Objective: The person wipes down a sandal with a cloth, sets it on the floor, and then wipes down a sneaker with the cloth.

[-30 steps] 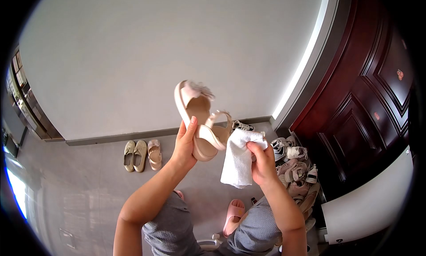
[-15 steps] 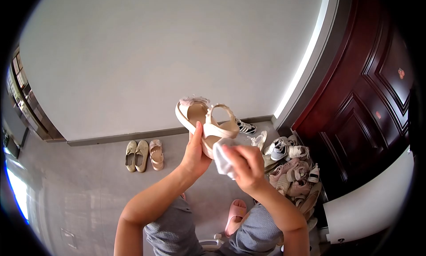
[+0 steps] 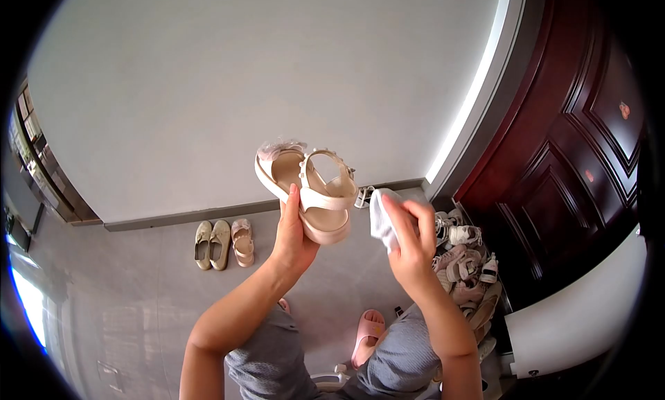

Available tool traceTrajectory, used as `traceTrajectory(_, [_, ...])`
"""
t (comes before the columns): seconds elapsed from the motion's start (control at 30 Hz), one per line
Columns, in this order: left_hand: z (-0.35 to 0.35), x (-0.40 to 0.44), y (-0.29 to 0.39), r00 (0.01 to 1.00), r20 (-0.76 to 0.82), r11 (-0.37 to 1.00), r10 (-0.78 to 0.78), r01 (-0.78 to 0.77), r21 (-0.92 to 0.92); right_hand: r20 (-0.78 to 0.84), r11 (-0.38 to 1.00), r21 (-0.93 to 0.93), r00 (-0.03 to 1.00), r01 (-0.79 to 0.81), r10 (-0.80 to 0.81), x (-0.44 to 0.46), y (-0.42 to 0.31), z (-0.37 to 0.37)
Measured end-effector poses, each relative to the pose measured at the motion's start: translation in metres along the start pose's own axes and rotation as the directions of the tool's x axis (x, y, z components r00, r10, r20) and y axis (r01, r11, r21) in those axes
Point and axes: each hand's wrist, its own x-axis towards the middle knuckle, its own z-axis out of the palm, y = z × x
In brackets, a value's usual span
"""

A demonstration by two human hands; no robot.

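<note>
My left hand [image 3: 296,244] grips a cream sandal [image 3: 327,225] by its thick sole, thumb on the side edge. The sandal is raised in front of me with its heel end toward me. A pale pink bow-like trim sits over the toe, and a strap with small studs loops up at the ankle. To the right, my right hand [image 3: 413,251] is closed on a white cloth [image 3: 383,218], held apart from the sandal. The cloth partly covers a black-and-white shoe [image 3: 364,196] behind it.
A pair of beige flat shoes [image 3: 219,244] and a single sandal [image 3: 243,242] stand on the floor at left. Many shoes are piled [image 3: 465,275] at right, by a dark red door [image 3: 547,185]. A grey wall [image 3: 263,74] rises ahead. Pink slippers [image 3: 368,334] are below.
My right hand has moved the cloth off the sandal's heel, up and to the right. My left hand has shifted the sandal slightly left and turned it a little.
</note>
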Motion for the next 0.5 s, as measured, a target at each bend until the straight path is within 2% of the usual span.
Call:
traceTrajectory(0.07, [0.000,0.003,-0.004,1.000,0.022,1.000,0.021,-0.021,-0.014,-0.072,0.992,0.034,0.990,0.121,-0.119,-0.008,-0.013,0.007])
traceTrajectory(0.1, [0.000,0.002,-0.005,1.000,0.021,1.000,0.020,-0.020,-0.013,-0.032,0.970,0.056,0.971,0.237,-0.236,-0.010,-0.019,0.011])
traceTrajectory(0.17, [0.002,-0.002,-0.006,0.987,0.076,0.989,-0.138,0.142,-0.046,0.097,0.937,0.133,0.937,0.323,-0.336,-0.008,-0.035,0.018])
traceTrajectory(0.27, [0.011,-0.005,-0.007,0.990,0.052,0.991,-0.129,0.130,-0.031,0.048,0.938,0.151,0.945,0.313,-0.324,-0.004,-0.028,0.025])
traceTrajectory(0.37, [0.014,-0.004,-0.006,0.994,0.077,0.996,-0.073,0.076,-0.039,0.037,0.973,0.162,0.984,0.164,-0.172,-0.009,-0.011,0.019])
traceTrajectory(0.43, [0.019,-0.007,-0.006,0.998,0.044,0.999,-0.045,0.046,-0.025,0.063,0.984,0.137,0.990,0.115,-0.124,-0.007,-0.011,0.014])
traceTrajectory(0.5, [0.019,-0.007,-0.015,1.000,0.026,0.998,-0.010,0.012,-0.061,0.121,0.971,0.214,0.983,0.106,-0.134,-0.006,-0.022,0.015])
